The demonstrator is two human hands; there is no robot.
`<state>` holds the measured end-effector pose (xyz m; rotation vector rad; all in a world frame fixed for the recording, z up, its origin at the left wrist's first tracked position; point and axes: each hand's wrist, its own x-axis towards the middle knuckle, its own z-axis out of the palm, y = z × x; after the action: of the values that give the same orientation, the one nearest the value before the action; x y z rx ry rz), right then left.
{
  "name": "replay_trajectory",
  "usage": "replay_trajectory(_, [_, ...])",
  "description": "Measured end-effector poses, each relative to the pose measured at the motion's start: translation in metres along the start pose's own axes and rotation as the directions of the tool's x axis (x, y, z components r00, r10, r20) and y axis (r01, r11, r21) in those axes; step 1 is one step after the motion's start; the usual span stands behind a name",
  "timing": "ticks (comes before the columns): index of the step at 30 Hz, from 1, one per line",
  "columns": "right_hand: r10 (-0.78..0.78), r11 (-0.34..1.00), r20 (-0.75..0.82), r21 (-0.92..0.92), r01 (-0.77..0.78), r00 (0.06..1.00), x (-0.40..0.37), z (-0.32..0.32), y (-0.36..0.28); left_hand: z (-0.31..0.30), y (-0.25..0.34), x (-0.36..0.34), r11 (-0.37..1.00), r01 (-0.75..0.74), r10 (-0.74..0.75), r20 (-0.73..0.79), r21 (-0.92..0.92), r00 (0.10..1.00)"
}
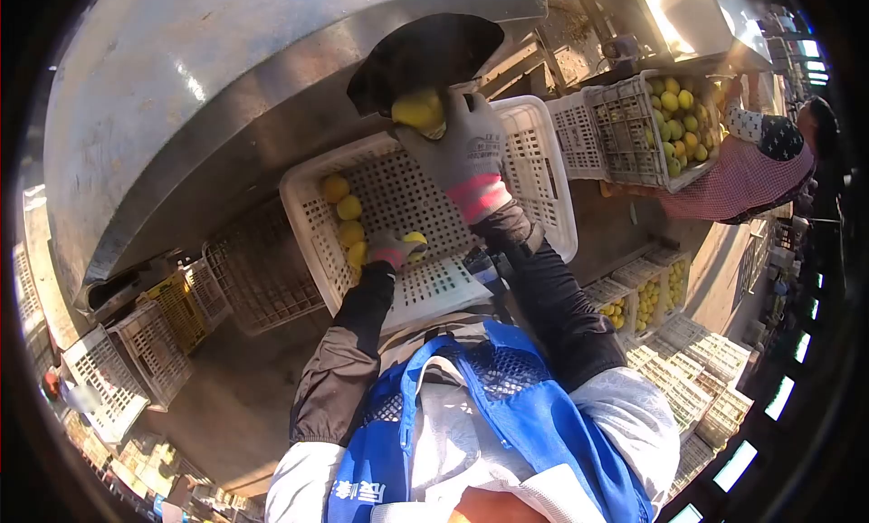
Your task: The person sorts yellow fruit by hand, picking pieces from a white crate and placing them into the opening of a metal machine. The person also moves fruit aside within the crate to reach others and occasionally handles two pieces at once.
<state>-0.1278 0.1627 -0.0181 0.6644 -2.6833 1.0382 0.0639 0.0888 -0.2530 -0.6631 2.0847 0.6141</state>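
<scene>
My gloved right hand [460, 147] is closed on a round yellow-green fruit [418, 112], beside the mouth of a black chute [425, 57] on the metal machine. Below it sits a white perforated crate [559, 190]. Inside the crate, my gloved left hand [391, 250] is closed around a yellow fruit [415, 244]. Several yellow fruits [349, 208] line the crate's left side, close to that hand. Their exact kind is hard to tell.
A large metal machine [208, 79] curves across the upper left. To the right, a crate [625, 129] full of yellow-green fruit stands near a person in a checked garment [724, 183]. Stacked crates [683, 378] stand at lower right, more crates [154, 351] at left.
</scene>
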Motion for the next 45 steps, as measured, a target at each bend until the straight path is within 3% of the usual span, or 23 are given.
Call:
replay_trajectory(2, [-0.073,0.959,-0.029,-0.275,0.062,0.997,0.020,0.019,-0.003,-0.025,-0.005,-0.014,0.660,0.121,-0.006,0.155,-0.742,0.988])
replay_trajectory(3, [-0.067,0.962,-0.023,-0.268,0.058,0.998,0.036,0.035,-0.001,-0.040,-0.007,-0.019,0.535,0.148,0.023,0.189,-0.832,0.982])
replay_trajectory(5, [-0.108,0.988,-0.127,0.099,0.121,0.986,0.054,0.063,0.006,-0.082,-0.002,-0.061,0.319,0.081,0.144,0.132,-0.944,0.981])
replay_trajectory(6, [-0.102,0.987,-0.121,0.108,0.115,0.987,0.051,0.057,0.003,-0.109,0.004,-0.089,0.231,-0.026,0.224,0.027,-0.973,0.974])
replay_trajectory(7, [-0.063,0.990,-0.017,0.129,0.064,0.998,0.051,0.047,0.003,-0.119,0.005,-0.096,0.235,-0.025,0.216,0.027,-0.972,0.976])
replay_trajectory(9, [-0.042,0.987,0.076,0.156,0.030,0.996,0.046,0.025,0.004,-0.139,0.006,-0.102,-0.023,-0.082,0.316,-0.085,-0.996,0.945])
replay_trajectory(11, [0.012,0.912,0.310,0.386,-0.137,0.951,-0.001,-0.004,0.003,-0.157,0.018,-0.116,-0.079,-0.084,0.325,-0.106,-0.993,0.940])
replay_trajectory(12, [-0.109,0.917,0.265,0.399,-0.006,0.958,-0.019,-0.009,0.001,-0.166,0.025,-0.120,-0.139,-0.077,0.339,-0.120,-0.987,0.933])
replay_trajectory(13, [-0.225,0.907,0.220,0.403,0.122,0.949,-0.034,-0.012,0.002,-0.174,0.029,-0.124,-0.137,-0.082,0.345,-0.125,-0.987,0.930])
replay_trajectory(19, [-0.167,0.959,0.053,0.239,0.150,0.985,-0.044,-0.007,0.001,-0.197,0.032,-0.115,0.154,-0.218,0.516,-0.110,-0.964,0.850])
replay_trajectory(22, [-0.100,0.989,-0.167,0.091,0.117,0.981,-0.022,0.007,0.001,-0.195,0.023,-0.098,-0.002,-0.143,0.571,-0.118,-0.990,0.812])
replay_trajectory(24, [-0.077,0.997,-0.152,-0.043,0.071,0.985,0.017,0.033,0.004,-0.191,0.018,-0.099,-0.269,-0.038,0.474,-0.167,-0.962,0.864])
replay_trajectory(25, [-0.048,0.983,-0.138,-0.185,0.022,0.989,0.029,0.044,0.006,-0.187,0.014,-0.099,-0.270,-0.033,0.466,-0.161,-0.962,0.870])
replay_trajectory(28, [-0.024,0.997,-0.054,-0.069,0.020,0.998,0.050,0.046,-0.005,-0.191,0.004,-0.084,-0.417,-0.027,0.481,-0.246,-0.908,0.841])
replay_trajectory(29, [-0.025,0.997,-0.051,-0.070,0.021,0.998,0.043,0.038,-0.005,-0.186,-0.004,-0.072,-0.490,0.100,0.585,-0.241,-0.866,0.775])
replay_trajectory(31, [0.032,0.957,-0.064,0.288,-0.012,0.997,0.014,0.011,-0.005,-0.189,-0.002,-0.070,-0.543,0.230,0.680,-0.262,-0.808,0.685])
replay_trajectory(33, [-0.053,0.956,-0.013,0.290,0.055,0.999,-0.025,-0.001,-0.012,-0.195,0.013,-0.093,-0.352,-0.095,0.417,-0.247,-0.931,0.875])
replay_trajectory(34, [-0.129,0.948,0.034,0.297,0.114,0.991,-0.037,-0.003,-0.011,-0.194,0.021,-0.097,-0.353,-0.088,0.422,-0.243,-0.931,0.873])
replay_trajectory(36, [-0.128,0.957,0.015,0.265,0.119,0.992,-0.042,0.003,-0.003,-0.195,0.036,-0.106,0.329,-0.722,0.286,-0.665,-0.608,0.690])
replay_trajectory(37, [-0.131,0.961,-0.002,0.244,0.127,0.991,-0.044,0.007,0.001,-0.198,0.038,-0.111,0.331,-0.718,0.283,-0.662,-0.612,0.694])
replay_trajectory(39, [-0.083,0.941,0.035,0.332,0.067,0.996,-0.033,0.009,0.002,-0.207,0.038,-0.121,0.382,-0.864,0.364,-0.807,-0.327,0.466])
replay_trajectory(43, [-0.302,0.949,-0.112,0.062,0.310,0.947,-0.001,0.030,0.013,-0.185,-0.021,-0.064,0.411,-0.815,0.461,-0.678,-0.408,0.572])
replay_trajectory(45, [-0.313,0.949,-0.113,-0.054,0.309,0.943,0.018,0.038,0.017,-0.177,-0.031,-0.059,-0.100,-0.242,0.029,-0.246,-0.965,0.969])
